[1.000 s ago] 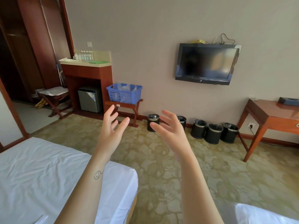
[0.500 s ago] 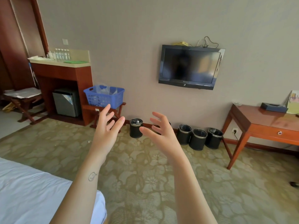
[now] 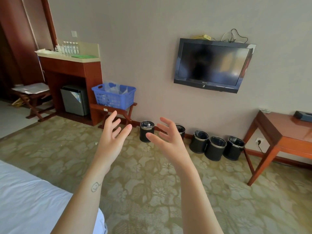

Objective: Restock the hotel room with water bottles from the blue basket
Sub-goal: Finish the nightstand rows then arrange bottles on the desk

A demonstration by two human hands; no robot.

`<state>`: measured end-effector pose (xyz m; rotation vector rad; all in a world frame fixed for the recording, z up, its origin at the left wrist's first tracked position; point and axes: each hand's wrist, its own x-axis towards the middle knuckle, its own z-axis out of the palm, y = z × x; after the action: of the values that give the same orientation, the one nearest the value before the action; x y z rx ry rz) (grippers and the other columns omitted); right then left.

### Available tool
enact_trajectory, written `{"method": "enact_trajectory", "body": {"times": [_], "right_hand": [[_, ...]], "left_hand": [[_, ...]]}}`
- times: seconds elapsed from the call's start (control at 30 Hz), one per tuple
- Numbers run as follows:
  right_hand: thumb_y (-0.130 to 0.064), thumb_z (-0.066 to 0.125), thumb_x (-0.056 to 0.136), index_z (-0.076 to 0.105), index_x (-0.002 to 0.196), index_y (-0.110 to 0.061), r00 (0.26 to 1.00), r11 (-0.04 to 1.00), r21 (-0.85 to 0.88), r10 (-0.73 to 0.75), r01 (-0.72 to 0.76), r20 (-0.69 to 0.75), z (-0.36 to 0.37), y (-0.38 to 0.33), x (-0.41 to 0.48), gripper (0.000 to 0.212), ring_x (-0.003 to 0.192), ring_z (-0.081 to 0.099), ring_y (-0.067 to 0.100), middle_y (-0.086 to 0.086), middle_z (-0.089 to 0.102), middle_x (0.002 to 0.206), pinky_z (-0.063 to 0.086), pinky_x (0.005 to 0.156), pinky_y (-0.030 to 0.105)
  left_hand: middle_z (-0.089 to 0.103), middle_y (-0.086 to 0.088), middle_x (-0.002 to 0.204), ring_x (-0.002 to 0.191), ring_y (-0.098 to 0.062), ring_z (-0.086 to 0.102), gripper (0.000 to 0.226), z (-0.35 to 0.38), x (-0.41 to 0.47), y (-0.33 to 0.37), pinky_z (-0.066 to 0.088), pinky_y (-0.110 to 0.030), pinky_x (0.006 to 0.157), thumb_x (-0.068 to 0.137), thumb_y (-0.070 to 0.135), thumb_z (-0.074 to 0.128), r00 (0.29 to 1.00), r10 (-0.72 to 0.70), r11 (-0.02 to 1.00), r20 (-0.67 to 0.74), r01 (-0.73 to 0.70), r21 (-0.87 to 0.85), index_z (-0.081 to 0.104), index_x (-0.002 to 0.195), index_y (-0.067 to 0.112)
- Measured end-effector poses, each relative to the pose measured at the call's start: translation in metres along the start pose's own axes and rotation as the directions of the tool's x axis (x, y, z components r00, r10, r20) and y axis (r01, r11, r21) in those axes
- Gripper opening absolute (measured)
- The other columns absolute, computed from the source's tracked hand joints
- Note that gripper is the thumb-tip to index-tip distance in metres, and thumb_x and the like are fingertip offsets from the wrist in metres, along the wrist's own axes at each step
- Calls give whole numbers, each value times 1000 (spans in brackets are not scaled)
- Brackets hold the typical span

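Note:
The blue basket sits on a low wooden stand against the far wall, with clear plastic-wrapped bottles showing above its rim. A row of water bottles stands on the beige counter at the far left. My left hand and my right hand are raised in front of me, palms facing each other, fingers spread and holding nothing. Both hands are well short of the basket, over the carpet.
Several black bins line the wall base, one close to the basket stand. A wall TV hangs above them. A wooden desk stands at right, a white bed at lower left, a mini fridge under the counter.
The view has swung and moved closer to the far wall; the basket and bins look larger, the bed has slid off to the lower left. Both hands stay raised and empty.

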<state>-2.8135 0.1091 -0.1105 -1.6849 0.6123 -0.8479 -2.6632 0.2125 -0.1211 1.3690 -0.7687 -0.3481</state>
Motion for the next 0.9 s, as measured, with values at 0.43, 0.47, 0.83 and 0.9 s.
{"method": "enact_trajectory", "body": {"times": [0.43, 0.47, 0.83, 0.9], "right_hand": [[-44, 79, 78, 36, 139, -46, 998, 997, 26, -69, 69, 6, 60, 12, 170, 75, 131, 45, 13, -13, 46, 143, 43, 103, 35], [-43, 79, 78, 36, 139, -45, 997, 997, 28, -75, 75, 4, 66, 13, 184, 75, 131, 45, 13, -13, 46, 142, 42, 106, 38], [-45, 78, 79, 34, 141, -46, 998, 998, 44, -43, 41, 42, 110, 46, 276, 76, 131, 43, 12, -14, 43, 146, 39, 93, 28], [-44, 78, 79, 34, 140, -47, 999, 998, 47, -34, 32, 36, 111, 52, 291, 75, 131, 44, 12, -14, 43, 145, 39, 94, 28]], "left_hand": [[38, 10, 153, 128, -5, 45, 71, -35, 171, -23, 38, -21, 89, 91, 41, 62, 999, 45, 999, -26, -45, 2, 25, 151, 39], [38, 9, 153, 130, -7, 45, 71, -39, 185, -25, 37, -23, 92, 91, 40, 63, 998, 52, 999, -28, -52, 3, 25, 151, 39], [35, 9, 155, 136, -9, 40, 75, -61, 281, -72, 35, -26, 97, 88, 43, 65, 1000, 14, 999, 28, -15, 41, 25, 151, 40], [35, 9, 155, 137, -9, 40, 75, -60, 295, -79, 36, -24, 96, 88, 42, 65, 1000, 7, 999, 28, -9, 47, 25, 151, 40]]}}
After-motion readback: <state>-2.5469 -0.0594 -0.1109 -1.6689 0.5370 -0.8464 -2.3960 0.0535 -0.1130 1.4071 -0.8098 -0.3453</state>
